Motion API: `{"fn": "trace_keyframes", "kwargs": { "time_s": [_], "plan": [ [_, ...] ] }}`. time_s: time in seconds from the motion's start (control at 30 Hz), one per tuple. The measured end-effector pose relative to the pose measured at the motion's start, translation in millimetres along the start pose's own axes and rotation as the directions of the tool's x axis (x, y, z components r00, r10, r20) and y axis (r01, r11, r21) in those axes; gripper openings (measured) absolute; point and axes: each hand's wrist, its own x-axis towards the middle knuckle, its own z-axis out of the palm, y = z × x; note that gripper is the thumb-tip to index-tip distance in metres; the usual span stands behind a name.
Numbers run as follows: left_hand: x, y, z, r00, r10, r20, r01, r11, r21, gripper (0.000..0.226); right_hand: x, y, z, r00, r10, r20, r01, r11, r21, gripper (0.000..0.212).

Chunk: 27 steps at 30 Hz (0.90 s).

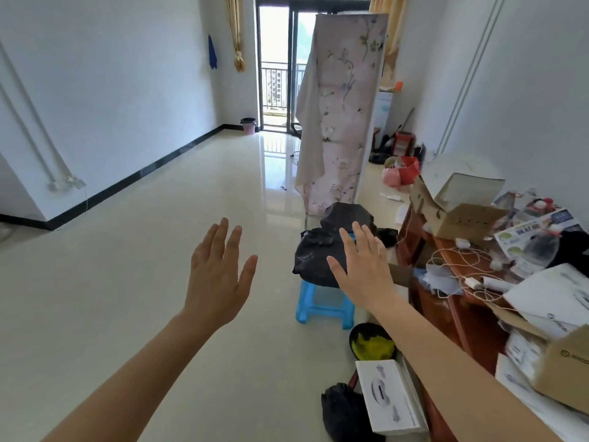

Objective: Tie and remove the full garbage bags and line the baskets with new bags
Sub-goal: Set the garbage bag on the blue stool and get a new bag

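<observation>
Nearest the camera, low on the right, a black garbage bag sits on the floor beside a white box, and just beyond them stands a basket lined in black with yellow material inside. Both bare forearms reach forward over the pale tiled floor. The left hand is raised palm-forward with its fingers loosely together and the thumb spread, holding nothing. The right hand is likewise flat and empty, fingers slightly fanned, hovering in front of a heap of black bags piled on a blue plastic stool; whether it touches them cannot be told. To the right, a wooden table carries cardboard boxes, white cables and papers. Behind the stool stands a tall rack draped in a pink floral cloth. Far off, by the balcony door, a pink basket with a dark liner stands against the wall.
</observation>
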Motion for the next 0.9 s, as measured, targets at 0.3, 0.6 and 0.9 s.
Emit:
{"fn": "trace_keyframes", "kwargs": {
  "time_s": [0.3, 0.6, 0.9],
  "plan": [
    [246, -6, 138, 0.939, 0.301, 0.167, -0.299, 0.953, -0.037, 0.063, 140, 79, 81, 0.959, 0.28, 0.052, -0.282, 0.958, 0.041, 0.067],
    [438, 33, 362, 0.806, 0.392, 0.443, -0.403, 0.912, -0.075, 0.064, 298, 214, 241, 0.844, 0.486, 0.228, -0.509, 0.859, 0.05, 0.066],
    [573, 31, 542, 0.701, 0.368, 0.612, -0.38, 0.918, -0.116, 0.063, 426, 271, 371, 0.727, 0.505, 0.466, -0.587, 0.808, 0.042, 0.064]
  ]
}}
